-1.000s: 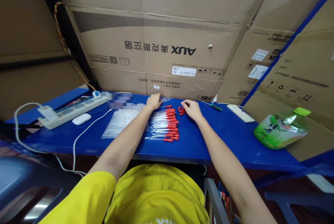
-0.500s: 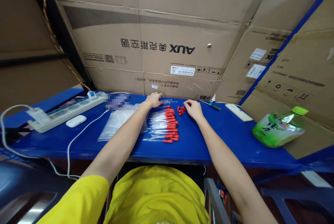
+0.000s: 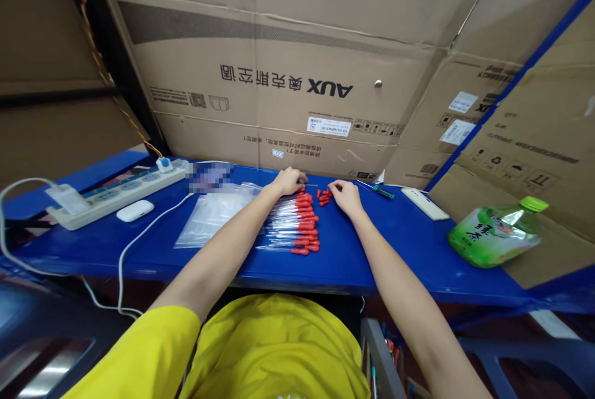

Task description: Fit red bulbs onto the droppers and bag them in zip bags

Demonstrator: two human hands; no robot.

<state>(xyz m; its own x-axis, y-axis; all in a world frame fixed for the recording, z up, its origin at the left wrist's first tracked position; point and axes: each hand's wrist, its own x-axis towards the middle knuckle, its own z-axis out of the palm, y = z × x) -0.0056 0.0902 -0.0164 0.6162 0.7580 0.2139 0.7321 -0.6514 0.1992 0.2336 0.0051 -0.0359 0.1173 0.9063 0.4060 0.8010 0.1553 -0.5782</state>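
Note:
Beyond the row of glass droppers (image 3: pixel 288 222) with red rubber bulbs, my left hand (image 3: pixel 290 181) has its fingers closed over a thin glass tube (image 3: pixel 311 186). The tube's clear end sticks out to the right; the hand covers the rest. Loose red rubber bulbs (image 3: pixel 322 197) lie in a small pile between my hands. At the right edge of that pile, my right hand (image 3: pixel 344 196) is pinched, with a bit of red at its fingertips. Clear plastic bags (image 3: pixel 204 219) lie flat under and beside my left forearm.
A screwdriver (image 3: pixel 382 191) and a white phone-like slab (image 3: pixel 425 203) lie to the right, near a green-labelled bottle (image 3: pixel 495 235) on its side. At left are a power strip (image 3: pixel 125 191), a white case (image 3: pixel 134 210) and cables. A cardboard wall (image 3: pixel 279 39) stands behind.
My left hand has moved right, from beside the loose glass tubes to over them, towards the bulbs. My right hand stays in its pinch near the pile. The view has shifted slightly.

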